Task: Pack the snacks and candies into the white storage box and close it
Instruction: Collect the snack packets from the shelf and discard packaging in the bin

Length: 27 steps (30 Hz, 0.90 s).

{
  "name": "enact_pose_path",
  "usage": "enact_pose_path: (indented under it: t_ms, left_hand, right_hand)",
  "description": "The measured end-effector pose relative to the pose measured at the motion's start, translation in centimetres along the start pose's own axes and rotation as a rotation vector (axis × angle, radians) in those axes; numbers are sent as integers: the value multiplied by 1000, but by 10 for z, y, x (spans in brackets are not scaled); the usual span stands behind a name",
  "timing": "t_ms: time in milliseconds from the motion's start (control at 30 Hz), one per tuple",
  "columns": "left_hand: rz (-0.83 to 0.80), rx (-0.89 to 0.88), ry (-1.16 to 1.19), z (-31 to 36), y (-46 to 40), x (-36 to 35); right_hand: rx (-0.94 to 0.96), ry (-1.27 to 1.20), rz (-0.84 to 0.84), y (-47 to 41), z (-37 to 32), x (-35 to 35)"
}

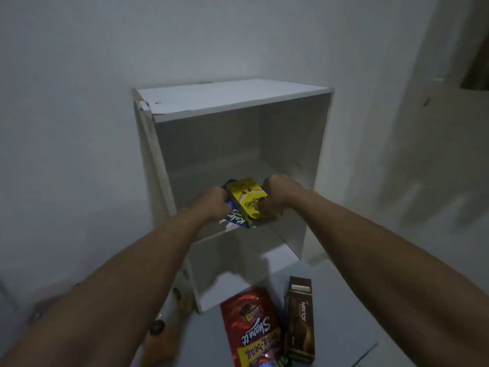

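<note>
The white storage box [232,102] stands open toward me against the wall, with an upper and a lower compartment. Both my hands reach into the upper compartment, just above its shelf. My left hand [211,205] grips a blue snack pack [235,219] from the left. My right hand [275,194] holds the yellow snack box [246,197], which lies on top of the blue pack. On the floor in front of the box lie a red candy bag [251,324] and a brown Nextar biscuit box [300,319].
The box's door [144,154] is swung open at the left edge. A pale floor panel [344,327] carries the loose snacks. The lower compartment [238,260] holds nothing visible. Blurred brown objects [158,337] sit near my left forearm.
</note>
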<state>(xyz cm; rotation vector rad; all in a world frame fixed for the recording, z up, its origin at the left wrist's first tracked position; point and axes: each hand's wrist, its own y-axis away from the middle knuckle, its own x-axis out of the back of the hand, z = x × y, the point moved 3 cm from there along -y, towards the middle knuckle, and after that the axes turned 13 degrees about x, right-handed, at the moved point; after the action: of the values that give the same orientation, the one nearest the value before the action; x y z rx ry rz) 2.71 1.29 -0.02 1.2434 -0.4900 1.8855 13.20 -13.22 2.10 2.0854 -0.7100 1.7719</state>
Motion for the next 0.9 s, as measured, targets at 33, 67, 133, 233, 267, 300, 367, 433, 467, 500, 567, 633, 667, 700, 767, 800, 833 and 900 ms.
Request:
enact_pose_path:
  t_ms: [33,67,133,233,267,300,367,433,467,500,567,633,667,700,767,800,833,900]
  left_hand:
    - [11,35,-4,-1,-6,0]
    - [38,83,-7,-3,-9,1]
    - [53,183,11,-9,-16,0]
    - [72,302,69,-13,-25,-7]
    - [81,329,64,-13,-25,-8]
    - [84,355,67,-15,-28,-9]
    - [94,394,91,-16,-35,-10]
    - [99,447,172,-18,-41,-10]
    - [110,466,236,-18,-43,-10]
    - [123,483,302,-18,-45,-10]
    - [155,520,424,-17,-46,-11]
    - [146,513,502,-13,-47,-11]
    - [140,499,539,-12,-47,-10]
    - [134,491,568,-11,-48,-9]
    - [105,484,595,-10,-48,-5]
    - [80,473,615,-9,-47,-3]
    - [41,467,641,-7,-45,-1]
    - [-53,489,709,-4,-38,4]
  right_hand:
    - [-15,-14,-6,-2,1,-3]
    - [-34,-14,7,-6,4,-6]
    - [-57,-33,-8,-9,3,-14]
    - [-64,-62,-15,-13,5,-20]
    - [-67,-61,-13,-14,6,-22]
    - [-72,-70,-13,-15,5,-23]
    - [-66,-82,-20,-18,4,-25]
    - [-60,-94,-32,-20,3,-25]
    - [-59,-101,-30,-21,4,-26]
    - [-61,-105,-25,-21,3,-27]
    - [-72,-114,-9,-21,3,-29]
    - [-77,-108,11,-19,3,-30]
    - [-80,-110,16,-18,4,-30]
    - [-87,-114,20,-17,5,-29]
    - [-102,-124,20,-13,7,-24]
    - [-108,-128,17,-10,8,-21]
    - [-113,-130,15,-7,9,-18]
    - [-122,-128,7,1,11,-9]
